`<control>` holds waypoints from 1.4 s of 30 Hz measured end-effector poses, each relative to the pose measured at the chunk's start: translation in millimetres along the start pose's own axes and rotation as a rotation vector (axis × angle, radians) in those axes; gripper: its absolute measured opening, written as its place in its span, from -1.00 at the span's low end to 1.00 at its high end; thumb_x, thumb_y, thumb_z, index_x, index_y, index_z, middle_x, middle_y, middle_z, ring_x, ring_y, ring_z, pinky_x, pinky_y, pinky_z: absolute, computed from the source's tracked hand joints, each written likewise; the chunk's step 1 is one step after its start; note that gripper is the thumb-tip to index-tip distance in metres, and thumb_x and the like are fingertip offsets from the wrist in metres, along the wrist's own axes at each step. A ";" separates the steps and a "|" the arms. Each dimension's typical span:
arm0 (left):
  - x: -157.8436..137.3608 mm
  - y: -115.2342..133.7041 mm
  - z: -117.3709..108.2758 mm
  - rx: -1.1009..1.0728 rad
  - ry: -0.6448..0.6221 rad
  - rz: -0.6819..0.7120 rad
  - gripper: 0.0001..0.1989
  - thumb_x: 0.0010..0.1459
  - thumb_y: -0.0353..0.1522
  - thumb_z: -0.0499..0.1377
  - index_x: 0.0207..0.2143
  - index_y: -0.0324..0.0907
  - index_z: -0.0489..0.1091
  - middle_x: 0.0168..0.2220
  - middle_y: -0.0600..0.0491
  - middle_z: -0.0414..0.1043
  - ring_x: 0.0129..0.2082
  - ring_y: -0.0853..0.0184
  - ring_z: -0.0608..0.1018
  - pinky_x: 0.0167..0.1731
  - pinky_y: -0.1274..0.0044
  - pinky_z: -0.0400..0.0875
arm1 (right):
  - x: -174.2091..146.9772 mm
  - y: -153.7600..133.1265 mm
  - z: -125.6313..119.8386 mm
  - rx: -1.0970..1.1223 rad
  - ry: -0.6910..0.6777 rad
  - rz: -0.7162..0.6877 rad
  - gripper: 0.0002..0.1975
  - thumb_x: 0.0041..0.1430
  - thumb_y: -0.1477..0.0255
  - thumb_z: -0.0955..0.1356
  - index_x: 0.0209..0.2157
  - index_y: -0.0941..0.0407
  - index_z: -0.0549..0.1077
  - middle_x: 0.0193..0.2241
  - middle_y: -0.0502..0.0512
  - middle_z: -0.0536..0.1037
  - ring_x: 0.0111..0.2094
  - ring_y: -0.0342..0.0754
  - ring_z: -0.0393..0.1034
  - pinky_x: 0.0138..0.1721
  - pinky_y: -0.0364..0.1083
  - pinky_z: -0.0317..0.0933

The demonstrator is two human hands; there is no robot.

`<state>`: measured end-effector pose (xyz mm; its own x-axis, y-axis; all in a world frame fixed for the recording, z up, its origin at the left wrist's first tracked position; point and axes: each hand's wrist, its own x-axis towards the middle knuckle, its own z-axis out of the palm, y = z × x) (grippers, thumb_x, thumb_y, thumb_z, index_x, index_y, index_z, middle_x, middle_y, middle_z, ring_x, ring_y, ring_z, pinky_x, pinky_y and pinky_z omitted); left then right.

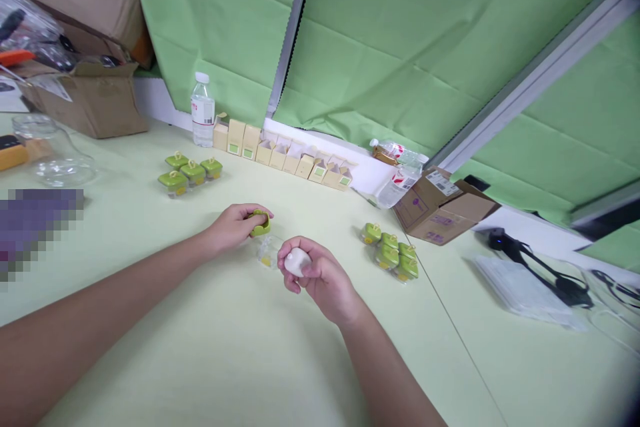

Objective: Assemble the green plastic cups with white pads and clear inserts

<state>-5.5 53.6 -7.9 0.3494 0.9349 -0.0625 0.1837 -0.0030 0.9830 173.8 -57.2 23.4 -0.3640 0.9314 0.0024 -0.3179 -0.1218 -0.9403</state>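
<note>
The right hand curls its fingers round a smooth, white, rounded piece, the thumb pressing its right side; the piece sits between thumb and curled fingers, its pale face turned up toward the camera. It is nearly as wide as it is long, so its long axis is hard to tell, though a small nub seems to point up and left.

The left hand pinches a green lid at the fingertips, one finger reaching into or across it. The lid is tilted on edge rather than flat; exactly which way its hollow faces cannot be told.

Between the two hands, just below the lid and beside the right fingers, a small clear jar with a yellow mark stands on the pale green table, lidless.

Further out, four green-lidded jars cluster beyond the left hand, and five matching jars stand to the right. Behind, a row of small cream cartons lines the wall, next to an upright water bottle.
</note>
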 end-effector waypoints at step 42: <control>4.4 -5.6 -1.1 -0.001 -0.018 0.015 -0.66 -0.01 -0.20 0.17 -0.24 -0.20 0.53 -0.48 0.10 0.35 -0.57 0.45 0.29 -0.61 0.64 0.17 | -1.1 1.3 3.5 0.020 0.092 0.000 -0.73 -0.11 0.55 0.27 -0.28 0.13 0.42 -0.36 0.08 0.38 -0.46 -0.14 0.14 -0.49 -0.15 -0.04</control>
<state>-6.1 58.1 -13.5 0.3690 0.9281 -0.0505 0.1775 -0.0171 0.9840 170.7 -59.6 23.4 -0.2825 0.9588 -0.0295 -0.3355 -0.1275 -0.9334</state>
